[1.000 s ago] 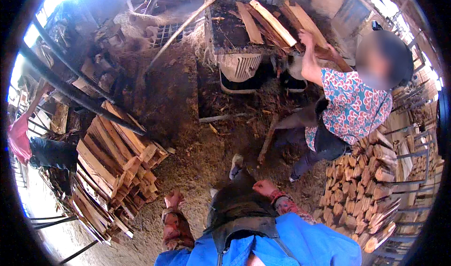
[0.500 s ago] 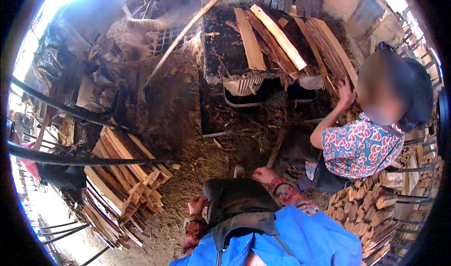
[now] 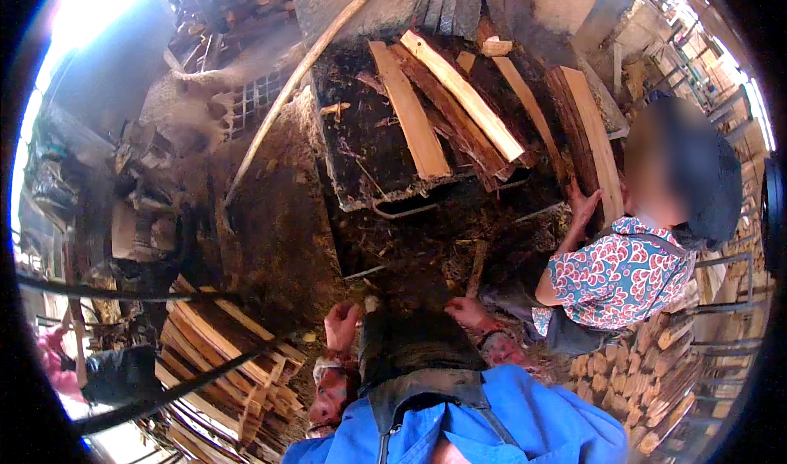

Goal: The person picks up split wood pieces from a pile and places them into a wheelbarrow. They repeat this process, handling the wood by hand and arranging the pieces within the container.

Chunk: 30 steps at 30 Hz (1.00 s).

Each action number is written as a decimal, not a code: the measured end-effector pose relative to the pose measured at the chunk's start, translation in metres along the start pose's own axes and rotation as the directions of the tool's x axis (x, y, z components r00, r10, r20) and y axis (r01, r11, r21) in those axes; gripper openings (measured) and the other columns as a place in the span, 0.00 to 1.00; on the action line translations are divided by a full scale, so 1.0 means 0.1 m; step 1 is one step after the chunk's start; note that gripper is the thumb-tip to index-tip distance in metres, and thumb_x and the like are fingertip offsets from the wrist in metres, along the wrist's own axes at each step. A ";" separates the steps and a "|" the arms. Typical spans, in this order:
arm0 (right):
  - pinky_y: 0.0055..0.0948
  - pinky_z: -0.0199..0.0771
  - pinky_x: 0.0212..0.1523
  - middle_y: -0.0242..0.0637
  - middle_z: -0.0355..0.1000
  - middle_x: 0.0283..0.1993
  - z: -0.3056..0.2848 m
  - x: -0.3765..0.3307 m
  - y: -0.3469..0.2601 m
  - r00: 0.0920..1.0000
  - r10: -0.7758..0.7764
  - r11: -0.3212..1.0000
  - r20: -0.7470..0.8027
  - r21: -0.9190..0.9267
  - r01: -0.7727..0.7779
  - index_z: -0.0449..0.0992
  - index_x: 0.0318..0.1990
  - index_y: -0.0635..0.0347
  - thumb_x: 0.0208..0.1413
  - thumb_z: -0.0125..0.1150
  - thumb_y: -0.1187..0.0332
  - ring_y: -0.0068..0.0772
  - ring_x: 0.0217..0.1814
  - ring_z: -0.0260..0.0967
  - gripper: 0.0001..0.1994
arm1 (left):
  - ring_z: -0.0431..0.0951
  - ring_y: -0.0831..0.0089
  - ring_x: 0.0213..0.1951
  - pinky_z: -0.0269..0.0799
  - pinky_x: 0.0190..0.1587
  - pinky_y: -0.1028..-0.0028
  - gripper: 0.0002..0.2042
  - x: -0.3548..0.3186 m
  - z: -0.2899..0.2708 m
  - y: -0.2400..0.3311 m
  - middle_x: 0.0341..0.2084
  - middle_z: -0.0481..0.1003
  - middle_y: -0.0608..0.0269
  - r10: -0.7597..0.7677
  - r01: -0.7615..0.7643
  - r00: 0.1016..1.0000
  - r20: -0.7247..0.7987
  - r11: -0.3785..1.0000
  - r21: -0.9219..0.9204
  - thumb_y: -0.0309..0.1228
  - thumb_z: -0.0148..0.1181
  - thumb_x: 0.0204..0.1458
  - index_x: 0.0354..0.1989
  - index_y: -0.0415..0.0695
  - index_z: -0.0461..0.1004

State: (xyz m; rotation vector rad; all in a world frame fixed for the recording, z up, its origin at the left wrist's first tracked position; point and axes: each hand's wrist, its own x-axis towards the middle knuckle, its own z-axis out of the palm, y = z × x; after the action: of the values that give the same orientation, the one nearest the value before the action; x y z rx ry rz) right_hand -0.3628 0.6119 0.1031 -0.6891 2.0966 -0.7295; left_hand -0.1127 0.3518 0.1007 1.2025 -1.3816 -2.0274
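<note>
Several planks [image 3: 464, 95] on dark table [image 3: 346, 159], brown floor [image 3: 283, 255]

no readable text, no legible labels, numbers or signs

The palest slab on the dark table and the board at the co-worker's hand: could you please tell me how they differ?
Handling: the palest slab lies with no hand on it, while the co-worker's hand is at the near end of the board.
Colour: the slab is creamy yellow; the board's lit face is a deeper tan.
Direction: the slab slants strongly in the picture; the board runs more nearly up and down.
Both are long, narrow pieces of wood.
</note>
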 end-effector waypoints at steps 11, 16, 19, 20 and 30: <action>0.38 0.75 0.48 0.46 0.78 0.44 -0.38 0.36 -0.97 0.969 0.061 0.998 -0.239 0.040 -0.053 0.80 0.47 0.62 0.58 0.61 0.56 0.46 0.46 0.76 0.19 | 0.76 0.78 0.37 0.73 0.38 0.75 0.18 1.18 0.73 1.39 0.37 0.78 0.64 0.066 -0.067 0.967 0.245 0.998 -0.005 0.33 0.64 0.57 0.50 0.34 0.72; 0.33 0.76 0.46 0.43 0.78 0.41 -0.90 0.74 -1.41 0.935 -0.041 0.986 -0.352 0.139 0.096 0.79 0.45 0.63 0.55 0.64 0.66 0.40 0.44 0.76 0.13 | 0.75 0.81 0.36 0.71 0.38 0.78 0.14 1.59 1.16 1.57 0.35 0.77 0.67 0.173 -0.173 0.951 0.258 0.985 -0.025 0.29 0.62 0.58 0.47 0.33 0.73; 0.31 0.76 0.45 0.43 0.78 0.40 -1.46 1.13 -1.50 0.804 -0.296 0.949 -0.515 -0.062 0.310 0.80 0.43 0.63 0.54 0.65 0.68 0.37 0.43 0.76 0.11 | 0.73 0.83 0.35 0.70 0.37 0.80 0.12 1.92 1.42 1.77 0.34 0.77 0.68 0.253 -0.256 0.945 0.206 0.967 -0.016 0.29 0.61 0.58 0.45 0.33 0.74; 0.31 0.75 0.45 0.42 0.77 0.40 -1.71 1.22 -1.55 0.757 -0.313 0.946 -0.574 -0.119 0.301 0.80 0.43 0.63 0.55 0.65 0.69 0.36 0.43 0.76 0.11 | 0.74 0.82 0.34 0.70 0.37 0.80 0.12 2.09 1.44 1.77 0.33 0.77 0.68 0.278 -0.290 0.942 0.189 0.956 0.037 0.30 0.62 0.59 0.45 0.36 0.75; 0.35 0.72 0.48 0.45 0.77 0.46 -4.03 2.90 1.26 0.568 -0.219 0.932 -0.793 -0.342 -0.118 0.75 0.52 0.63 0.55 0.64 0.60 0.41 0.47 0.75 0.20 | 0.75 0.79 0.33 0.72 0.35 0.77 0.15 3.45 2.28 1.66 0.34 0.78 0.65 0.207 -0.212 0.972 0.111 0.977 0.038 0.33 0.61 0.59 0.46 0.33 0.74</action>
State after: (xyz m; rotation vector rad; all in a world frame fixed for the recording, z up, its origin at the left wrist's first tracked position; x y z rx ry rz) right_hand -0.8741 0.6067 0.0792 -0.6659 3.1716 -0.7951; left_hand -0.5111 0.1560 0.1342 0.9356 -1.5475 -1.9426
